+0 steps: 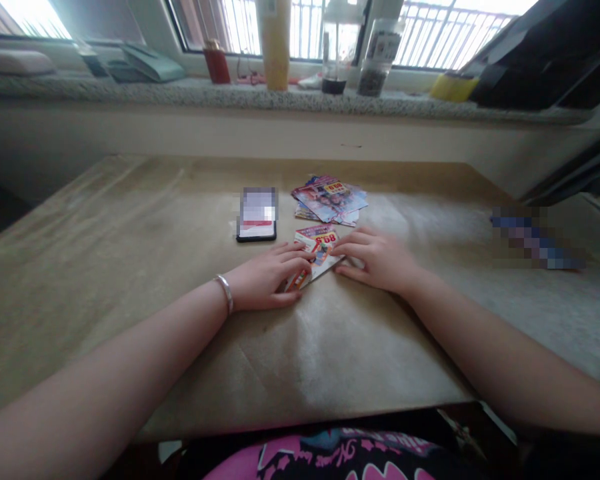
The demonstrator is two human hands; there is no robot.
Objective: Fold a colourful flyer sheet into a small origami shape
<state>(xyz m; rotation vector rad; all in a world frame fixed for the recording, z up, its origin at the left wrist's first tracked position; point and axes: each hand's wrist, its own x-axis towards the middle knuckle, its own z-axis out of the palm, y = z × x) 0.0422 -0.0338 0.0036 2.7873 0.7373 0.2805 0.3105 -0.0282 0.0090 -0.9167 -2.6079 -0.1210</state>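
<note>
A colourful printed leaflet [319, 248] lies on the brown-paper-covered table [130, 267] in front of me. My left hand [265, 279], with a silver bracelet on its wrist, rests on the leaflet's left side, fingers stretched flat over it. On the leaflet's right edge my right hand [377, 261] presses down, its fingers extended and close together. Just behind them sits a small pile of similar leaflets [330, 199]. A black phone [257, 215] lies to the left of that pile.
A blurred object [535, 239] lies at the table's right. On the stone windowsill [180, 93] behind stand a red can [217, 63], a tall yellow container [275, 43], two glass jars and some flat items. Dark equipment [545, 53] fills the upper right.
</note>
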